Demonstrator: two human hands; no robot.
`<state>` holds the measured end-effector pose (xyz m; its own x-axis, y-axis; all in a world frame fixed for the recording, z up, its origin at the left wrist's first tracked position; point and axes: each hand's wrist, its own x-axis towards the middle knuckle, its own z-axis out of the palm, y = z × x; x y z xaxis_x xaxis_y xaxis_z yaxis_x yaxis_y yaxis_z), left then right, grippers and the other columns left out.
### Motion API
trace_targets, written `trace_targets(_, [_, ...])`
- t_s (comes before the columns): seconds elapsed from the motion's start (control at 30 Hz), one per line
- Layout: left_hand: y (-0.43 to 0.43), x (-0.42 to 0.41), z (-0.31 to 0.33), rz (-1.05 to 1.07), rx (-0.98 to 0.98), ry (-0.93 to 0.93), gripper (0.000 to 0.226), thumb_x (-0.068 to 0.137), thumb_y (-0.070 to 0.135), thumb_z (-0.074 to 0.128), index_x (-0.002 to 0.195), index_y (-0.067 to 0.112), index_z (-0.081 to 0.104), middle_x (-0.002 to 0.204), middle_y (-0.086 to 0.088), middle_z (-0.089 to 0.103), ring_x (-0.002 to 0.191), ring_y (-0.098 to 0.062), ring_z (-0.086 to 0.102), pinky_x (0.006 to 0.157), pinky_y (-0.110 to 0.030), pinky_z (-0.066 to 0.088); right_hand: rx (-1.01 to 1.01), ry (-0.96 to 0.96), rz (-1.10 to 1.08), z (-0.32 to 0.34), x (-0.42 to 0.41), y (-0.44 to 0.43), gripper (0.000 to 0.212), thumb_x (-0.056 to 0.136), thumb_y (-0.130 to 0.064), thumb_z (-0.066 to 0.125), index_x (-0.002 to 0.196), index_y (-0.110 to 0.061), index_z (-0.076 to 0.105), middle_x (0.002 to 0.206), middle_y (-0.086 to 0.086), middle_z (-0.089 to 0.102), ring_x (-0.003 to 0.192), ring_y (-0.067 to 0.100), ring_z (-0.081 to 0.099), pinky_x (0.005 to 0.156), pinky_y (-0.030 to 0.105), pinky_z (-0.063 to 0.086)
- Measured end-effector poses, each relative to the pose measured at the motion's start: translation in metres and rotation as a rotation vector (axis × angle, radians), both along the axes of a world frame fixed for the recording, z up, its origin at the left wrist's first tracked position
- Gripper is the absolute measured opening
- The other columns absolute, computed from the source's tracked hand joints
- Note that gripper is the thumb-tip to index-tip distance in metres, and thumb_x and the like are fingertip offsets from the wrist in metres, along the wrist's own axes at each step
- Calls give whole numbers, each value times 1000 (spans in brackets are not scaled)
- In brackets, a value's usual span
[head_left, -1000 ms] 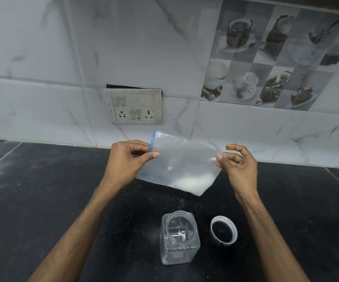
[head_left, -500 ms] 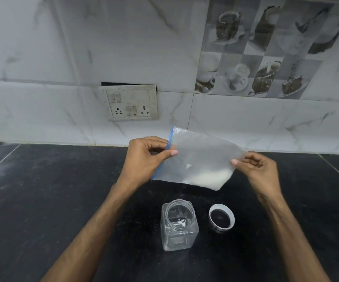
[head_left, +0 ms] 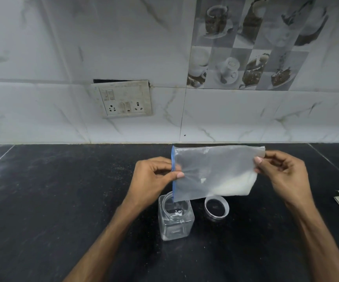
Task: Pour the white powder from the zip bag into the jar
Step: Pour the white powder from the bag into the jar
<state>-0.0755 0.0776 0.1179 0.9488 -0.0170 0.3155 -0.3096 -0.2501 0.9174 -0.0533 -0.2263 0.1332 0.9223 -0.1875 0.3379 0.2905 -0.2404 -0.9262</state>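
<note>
A: Where is the zip bag [head_left: 215, 171]?

B: Held sideways above the counter [head_left: 62, 200], mid-frame. The left hand [head_left: 154, 178] pinches its blue zip edge, whose lower corner hangs just over the open jar [head_left: 175, 217]. The right hand [head_left: 284, 174] pinches the opposite edge.

A: And the white powder [head_left: 235, 185]?

B: Pooled in the bag's lower right corner, far from the mouth. The person probably should raise the right hand slowly so it slides left, with the mouth corner steady over the jar.
</note>
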Motion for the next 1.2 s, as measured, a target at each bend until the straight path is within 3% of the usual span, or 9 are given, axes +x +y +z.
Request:
trace_targets(0.17, [5, -8, -11, -35, 23, 65, 27, 69, 3, 86, 93, 14, 79, 97, 8, 75, 80, -6, 74, 73, -20, 62, -38, -3, -45, -3, -10, 4, 12, 82, -6, 73, 93, -11, 73, 84, 4, 75, 75, 10, 71, 71, 21, 59])
trace_targets(0.33, [14, -17, -20, -34, 55, 89, 37, 68, -3, 86, 90, 25, 76, 98, 8, 75, 62, 0, 64, 64, -13, 57, -42, -46, -78, 0, -18, 16, 14, 80, -3, 75, 92, -8, 72, 73, 0, 72, 63, 5, 67, 66, 16, 58])
trace_targets(0.5, [17, -21, -20, -29, 15, 96, 33, 71, -2, 84, 89, 25, 77, 98, 11, 76, 61, 1, 62, 62, -11, 55, 22, -113, -71, 9, -23, 22, 16, 79, -1, 75, 90, -11, 69, 71, -8, 74, 64, 5, 68, 66, 15, 57])
trace_targets(0.7, [19, -21, -19, 4, -10, 83, 26, 72, -2, 83, 86, 20, 78, 94, 6, 75, 58, 2, 62, 61, -8, 53, -11, -112, -57, 19, -21, 28, 18, 79, -5, 76, 95, -6, 69, 72, -6, 74, 64, 7, 68, 66, 17, 57])
trace_targets(1.2, [22, -24, -20, -1, -38, 101, 22, 70, -2, 85, 83, 15, 79, 91, 4, 77, 58, 1, 64, 60, -9, 54, 20, -137, -74, 28, -27, 37, 19, 76, -11, 77, 91, -18, 68, 73, -5, 74, 64, 9, 69, 68, 20, 58])
